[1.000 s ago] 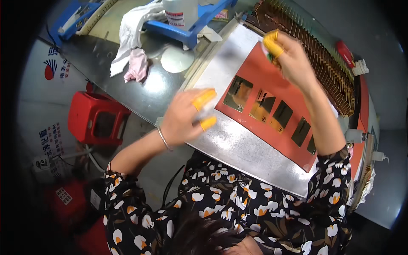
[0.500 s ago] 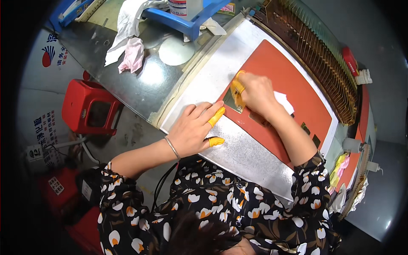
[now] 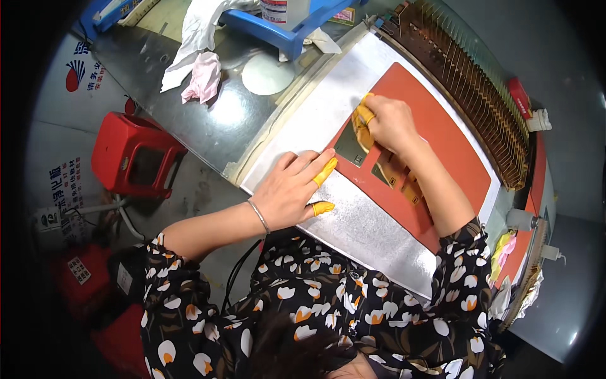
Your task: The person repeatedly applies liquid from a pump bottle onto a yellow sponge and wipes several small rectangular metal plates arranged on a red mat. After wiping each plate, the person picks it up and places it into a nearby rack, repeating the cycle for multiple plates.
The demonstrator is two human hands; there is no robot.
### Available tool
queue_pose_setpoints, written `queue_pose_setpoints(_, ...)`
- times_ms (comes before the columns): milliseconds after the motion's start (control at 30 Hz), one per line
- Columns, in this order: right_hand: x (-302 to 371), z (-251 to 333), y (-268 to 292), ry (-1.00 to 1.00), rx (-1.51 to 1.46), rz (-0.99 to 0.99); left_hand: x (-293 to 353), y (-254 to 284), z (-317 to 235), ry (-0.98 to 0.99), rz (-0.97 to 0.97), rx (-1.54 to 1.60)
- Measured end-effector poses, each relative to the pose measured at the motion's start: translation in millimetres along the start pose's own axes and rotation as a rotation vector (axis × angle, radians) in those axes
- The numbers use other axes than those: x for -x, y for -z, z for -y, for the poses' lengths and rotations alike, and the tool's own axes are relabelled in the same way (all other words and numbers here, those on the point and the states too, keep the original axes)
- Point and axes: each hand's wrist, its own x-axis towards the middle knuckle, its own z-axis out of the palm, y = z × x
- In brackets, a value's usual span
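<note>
From here I see the shiny plate (image 3: pixel 347 148) at the red mat's (image 3: pixel 451 146) nine o'clock. My left hand (image 3: pixel 293 188), at the plate's eight, is spread; my right hand (image 3: pixel 390 122) is curled at two, any pinch hidden. Uneven pressure could skid the plate.
</note>
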Motion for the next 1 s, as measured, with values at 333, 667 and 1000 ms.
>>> queue_pose_setpoints(333, 31.1, 41.9, -14.2, 0.304, -0.101, 0.097, 6.4, -6.4, 5.5, 0.0, -0.132, 0.136)
queue_pose_setpoints(667, 15.6, 11.7, 0.6, 0.058, -0.052, 0.066, 13.5, -8.8, 4.9, 0.008, -0.167, 0.187)
queue_pose_setpoints(1000, 32.2, 41.9, -8.9, 0.285, -0.056, 0.117, 13.9, -6.6, 5.2, 0.014, -0.141, 0.15)
